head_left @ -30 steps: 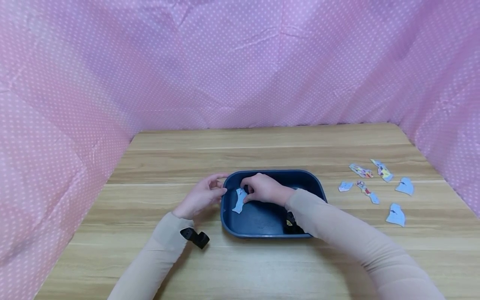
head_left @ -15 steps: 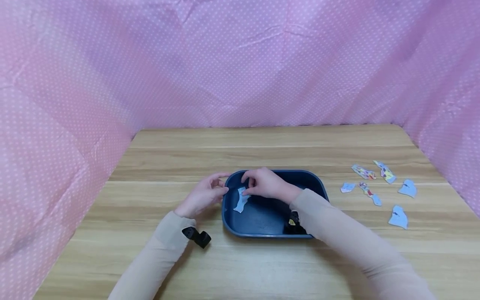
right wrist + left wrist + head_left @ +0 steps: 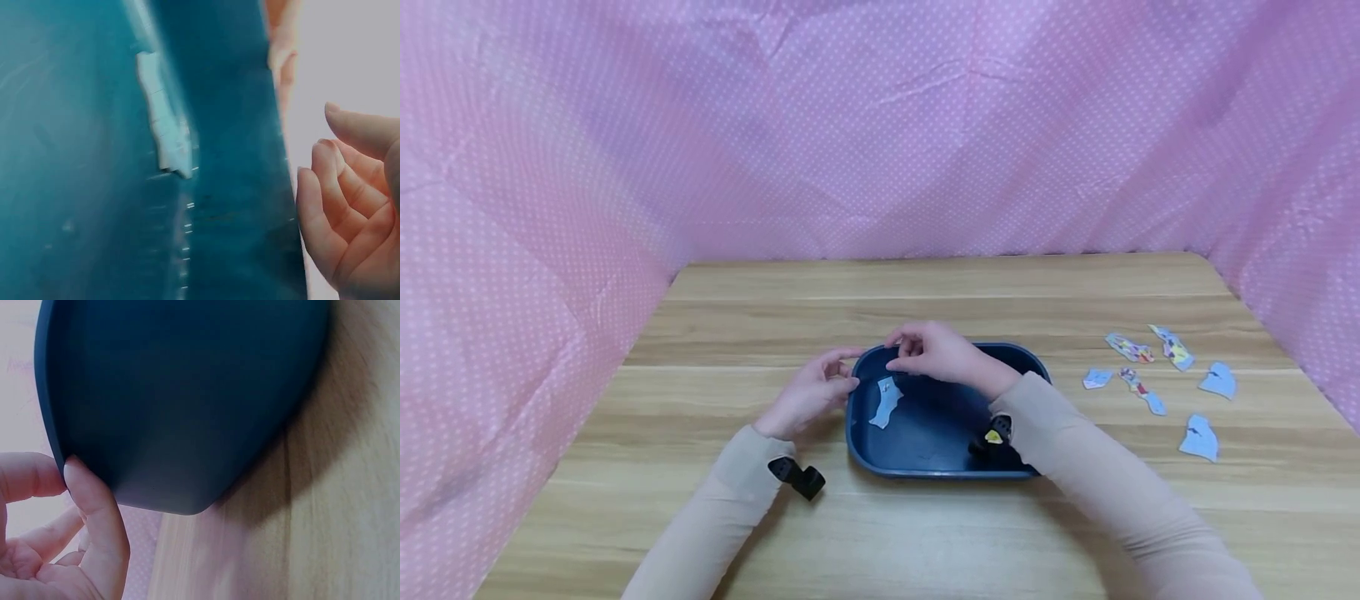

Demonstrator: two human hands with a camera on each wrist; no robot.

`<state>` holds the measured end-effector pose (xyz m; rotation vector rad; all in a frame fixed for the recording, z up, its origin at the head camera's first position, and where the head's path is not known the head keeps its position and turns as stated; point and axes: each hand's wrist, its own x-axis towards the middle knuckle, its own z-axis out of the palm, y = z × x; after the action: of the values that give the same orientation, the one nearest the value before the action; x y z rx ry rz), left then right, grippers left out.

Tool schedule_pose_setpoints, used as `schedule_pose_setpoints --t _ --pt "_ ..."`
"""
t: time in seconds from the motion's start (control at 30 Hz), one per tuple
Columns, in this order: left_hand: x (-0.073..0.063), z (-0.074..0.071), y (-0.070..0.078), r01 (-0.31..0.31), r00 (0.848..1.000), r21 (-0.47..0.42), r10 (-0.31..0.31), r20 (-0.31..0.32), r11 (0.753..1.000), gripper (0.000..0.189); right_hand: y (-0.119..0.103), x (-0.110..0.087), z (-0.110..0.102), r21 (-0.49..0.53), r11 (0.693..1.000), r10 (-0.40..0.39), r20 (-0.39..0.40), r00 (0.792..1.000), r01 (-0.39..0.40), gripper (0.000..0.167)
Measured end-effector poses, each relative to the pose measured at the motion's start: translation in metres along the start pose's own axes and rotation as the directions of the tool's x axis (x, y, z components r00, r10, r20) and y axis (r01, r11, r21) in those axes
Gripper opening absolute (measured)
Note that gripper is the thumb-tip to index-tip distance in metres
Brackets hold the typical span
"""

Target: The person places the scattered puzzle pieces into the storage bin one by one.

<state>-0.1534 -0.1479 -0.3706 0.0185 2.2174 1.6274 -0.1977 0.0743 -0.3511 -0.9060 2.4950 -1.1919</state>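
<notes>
A dark blue plastic tub (image 3: pixel 925 474) stands on the wooden table. My left hand (image 3: pixel 808 393) pinches its left rim between thumb and finger, as the left wrist view shows with the tub wall (image 3: pixel 181 425). Inside the tub, near its left end, lies a narrow light blue puzzle strip (image 3: pixel 886 402); thin seams cross the strip (image 3: pixel 164 115) in the right wrist view. Above the back of the tub is my right hand (image 3: pixel 943 358), apart from the strip, its fingers loosely bent and nothing held between them.
Right of the tub, several pale blue and coloured puzzle parts lie flat, among them a coloured strip (image 3: pixel 1142 392) and a blue piece (image 3: pixel 1199 438). A pink dotted cloth (image 3: pixel 880 167) hangs behind the table (image 3: pixel 760 308) and along its sides.
My right hand has let go of the puzzle strip and moved up toward the tub's back rim. The strip stays in the tub. My left hand keeps its place at the rim.
</notes>
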Motion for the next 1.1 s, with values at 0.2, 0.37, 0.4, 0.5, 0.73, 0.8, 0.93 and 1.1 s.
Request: schedule_pose_setpoints --t 0.2,0.37,0.4,0.5,0.73,0.8,0.93,1.1 --pt "0.002 0.000 -0.003 0.007 1.000 0.003 -0.007 -0.005 1.000 0.044 -0.011 -0.002 -0.016 0.064 0.997 -0.050 -0.023 0.998 0.052 0.026" --pt "0.002 -0.002 -0.003 0.009 1.000 0.006 -0.009 -0.005 1.000 0.044 -0.024 -0.009 -0.031 0.120 0.991 -0.063 -0.032 0.998 0.066 0.025" --pt "0.001 -0.002 -0.002 0.008 1.000 0.007 -0.008 -0.004 1.000 0.044 -0.026 -0.011 -0.034 0.128 0.989 -0.067 -0.029 0.997 0.070 0.025" --pt "0.001 -0.003 -0.002 0.001 1.000 0.016 -0.001 -0.003 1.000 0.044 -0.032 -0.017 -0.044 0.152 0.984 -0.085 -0.023 0.996 0.088 0.025" --pt "0.002 -0.003 -0.002 -0.002 1.000 0.032 0.003 -0.023 0.999 0.045 -0.031 -0.033 -0.067 0.158 0.984 -0.081 -0.044 0.996 0.087 0.025" --pt "0.003 -0.002 -0.003 0.002 1.000 0.035 -0.001 -0.024 0.999 0.044 -0.028 -0.040 -0.074 0.169 0.984 -0.046 -0.062 0.997 0.056 0.025" --pt "0.004 -0.003 -0.004 -0.004 1.000 0.036 0.005 -0.019 0.999 0.044 -0.015 -0.054 -0.084 0.142 0.990 0.004 -0.080 0.997 0.007 0.023" --pt "0.004 -0.003 -0.003 -0.001 1.000 0.033 0.001 -0.018 0.999 0.044 -0.002 -0.073 -0.093 0.108 0.993 0.058 -0.068 0.996 -0.051 0.023"
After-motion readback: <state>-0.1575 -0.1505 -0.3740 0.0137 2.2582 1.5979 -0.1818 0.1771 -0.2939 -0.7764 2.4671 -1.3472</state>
